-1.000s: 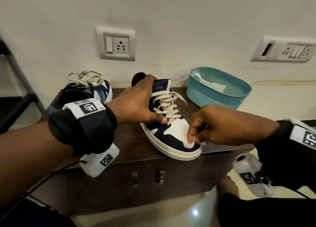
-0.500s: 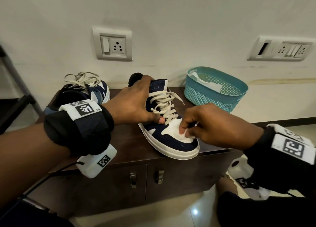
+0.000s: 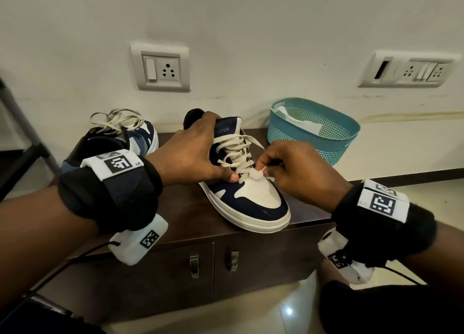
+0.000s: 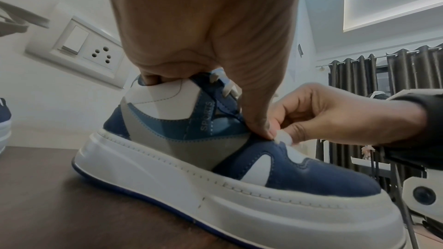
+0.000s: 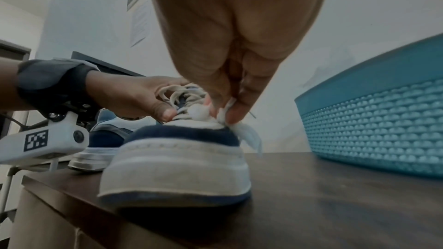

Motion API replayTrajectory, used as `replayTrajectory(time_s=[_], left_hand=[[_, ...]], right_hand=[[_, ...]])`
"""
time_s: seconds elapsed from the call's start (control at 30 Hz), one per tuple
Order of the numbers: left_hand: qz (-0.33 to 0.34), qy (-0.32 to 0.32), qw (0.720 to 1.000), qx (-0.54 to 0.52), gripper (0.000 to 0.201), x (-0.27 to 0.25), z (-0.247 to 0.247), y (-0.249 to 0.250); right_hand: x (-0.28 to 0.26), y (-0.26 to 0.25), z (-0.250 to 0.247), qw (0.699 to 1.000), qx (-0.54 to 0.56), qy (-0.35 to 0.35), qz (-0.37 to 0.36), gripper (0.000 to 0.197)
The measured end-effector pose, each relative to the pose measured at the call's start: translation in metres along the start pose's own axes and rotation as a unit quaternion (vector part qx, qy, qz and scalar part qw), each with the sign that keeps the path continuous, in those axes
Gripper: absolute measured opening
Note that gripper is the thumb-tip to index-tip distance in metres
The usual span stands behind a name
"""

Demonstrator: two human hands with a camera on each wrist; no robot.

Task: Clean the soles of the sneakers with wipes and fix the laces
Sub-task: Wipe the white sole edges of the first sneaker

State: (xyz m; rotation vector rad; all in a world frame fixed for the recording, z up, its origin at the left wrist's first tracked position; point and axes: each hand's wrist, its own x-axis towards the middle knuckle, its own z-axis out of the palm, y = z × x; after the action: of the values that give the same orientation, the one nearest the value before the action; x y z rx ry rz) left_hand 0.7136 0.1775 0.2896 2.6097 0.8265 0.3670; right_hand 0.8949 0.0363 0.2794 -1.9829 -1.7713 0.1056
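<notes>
Left hand (image 3: 193, 155) grip clasping sneaker (image 3: 253, 200), right hand (image 3: 296, 167) apparently pinching wipe (image 3: 259, 175) on toe

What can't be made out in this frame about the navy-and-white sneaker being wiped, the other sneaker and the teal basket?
- Underside of the navy-and-white lace-up sneaker: hidden in every view; it stands flat on the dark brown wooden cabinet.
- First letters on its tongue, head view: covered by the left hand.
- Small white wipe: mostly bunched inside the right hand.
- Second sneaker with loose laces: partly behind the left wristband.
- Teal perforated plastic basket: its bottom is out of sight.
</notes>
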Motion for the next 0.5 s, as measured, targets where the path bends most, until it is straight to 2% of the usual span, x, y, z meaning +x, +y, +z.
replayTrajectory(time_s=[0.13,0.27,0.33,0.5], left_hand=[[-0.005,-0.003,1.0,0.003,0.099,0.0,0.0,0.0],[-0.004,0.001,1.0,0.01,0.099,0.001,0.002,0.002],[-0.004,0.0,1.0,0.007,0.1,0.002,0.001,0.002],[-0.01,0.002,1.0,0.002,0.098,0.0,0.001,0.003]], right_hand=[[-0.008,0.003,-0.018,0.99,-0.02,-0.136,-0.033,0.021],[-0.012,0.003,-0.037,0.969,-0.024,-0.247,-0.02,0.024],[-0.01,0.002,-0.035,0.971,-0.024,-0.237,-0.003,0.024],[0.004,0.005,-0.008,0.997,0.011,-0.056,0.045,0.025]])
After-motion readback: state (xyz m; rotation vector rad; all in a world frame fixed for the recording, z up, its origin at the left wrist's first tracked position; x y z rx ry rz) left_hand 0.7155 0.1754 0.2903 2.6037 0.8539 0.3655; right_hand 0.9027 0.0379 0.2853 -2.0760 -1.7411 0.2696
